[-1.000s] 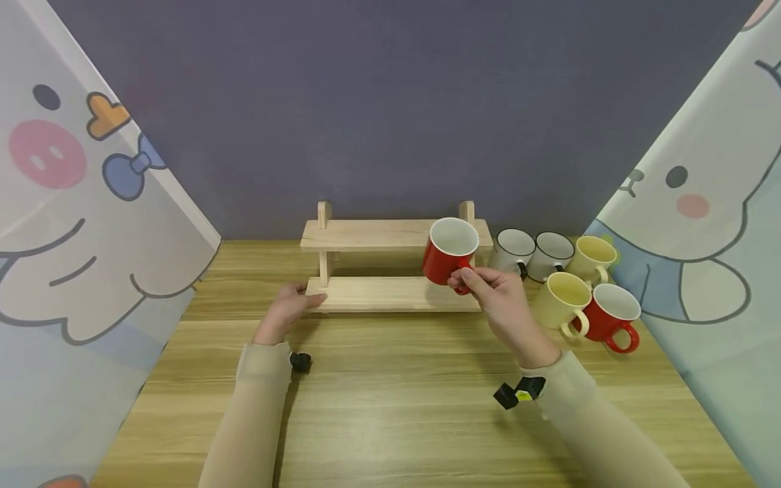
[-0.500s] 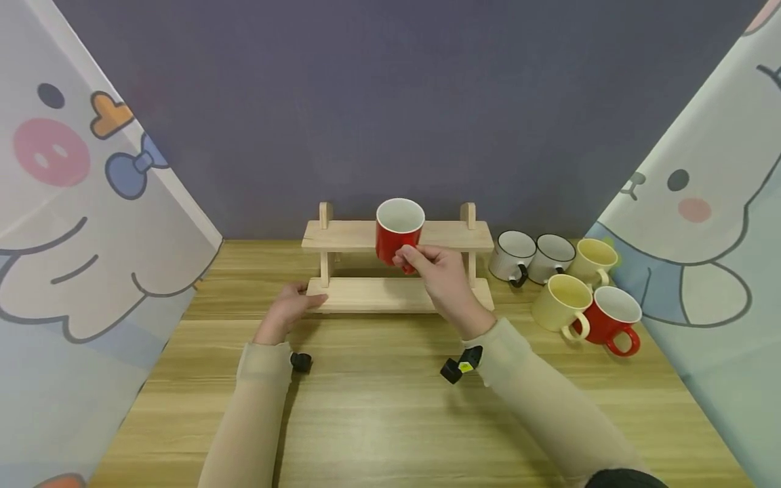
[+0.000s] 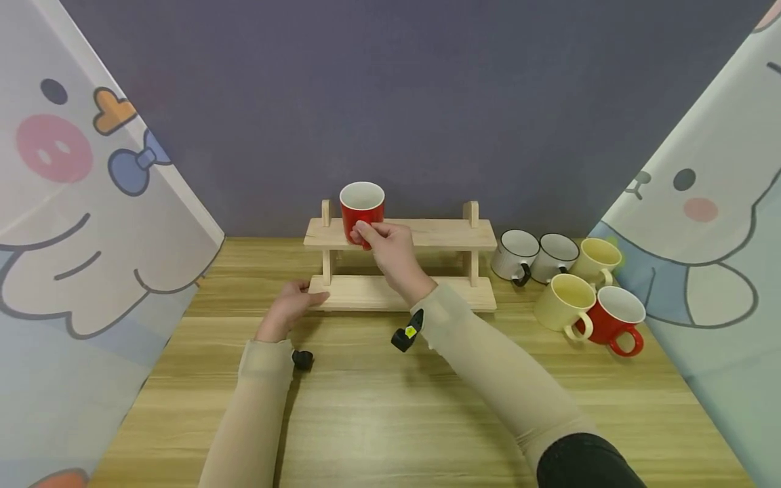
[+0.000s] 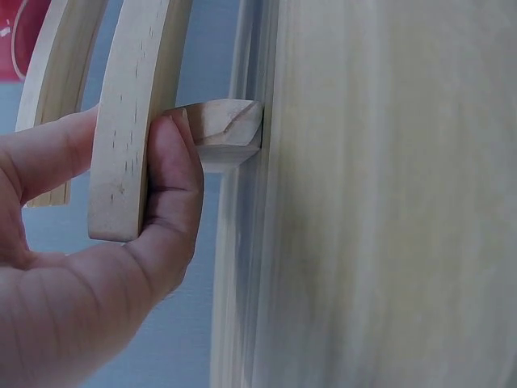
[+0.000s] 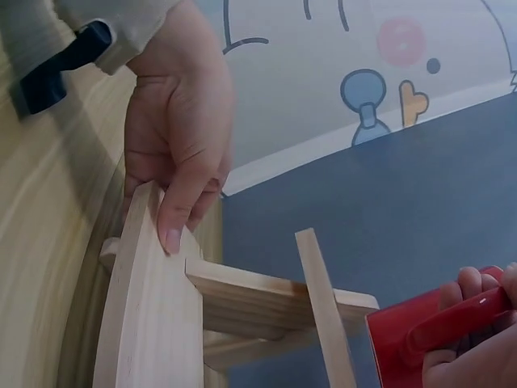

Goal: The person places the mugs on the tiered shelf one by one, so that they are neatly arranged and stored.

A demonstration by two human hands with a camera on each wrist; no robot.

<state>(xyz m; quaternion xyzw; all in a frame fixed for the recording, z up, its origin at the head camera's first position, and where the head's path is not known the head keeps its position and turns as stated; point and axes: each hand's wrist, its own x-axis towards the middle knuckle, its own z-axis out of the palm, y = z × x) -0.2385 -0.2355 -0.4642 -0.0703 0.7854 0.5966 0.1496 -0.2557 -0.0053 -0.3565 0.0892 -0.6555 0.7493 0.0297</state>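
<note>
A two-tier wooden rack (image 3: pixel 439 232) stands near the back wall. My left hand (image 3: pixel 290 306) grips the left end of its lower board; in the left wrist view the thumb and a finger (image 4: pixel 174 190) pinch the board (image 4: pixel 121 162) from both faces. With my right hand (image 3: pixel 395 254) I hold a red mug (image 3: pixel 361 211) with a white inside by its handle. The mug is upright and overlaps the left part of the upper board in the head view. In the right wrist view fingers are curled round the red handle (image 5: pixel 460 319).
Right of the rack, two white mugs (image 3: pixel 515 254) with dark rims, two yellow mugs (image 3: pixel 564 301) and another red mug (image 3: pixel 616 315) stand close together on the wooden table (image 3: pixel 366 407). Cartoon-printed panels (image 3: pixel 122 271) border both sides, and a dark wall (image 3: pixel 390 102) rises behind.
My right hand has carried the red mug leftward and farther back, from the rack's right side to the left part of the upper board. The left hand has stayed on the lower board.
</note>
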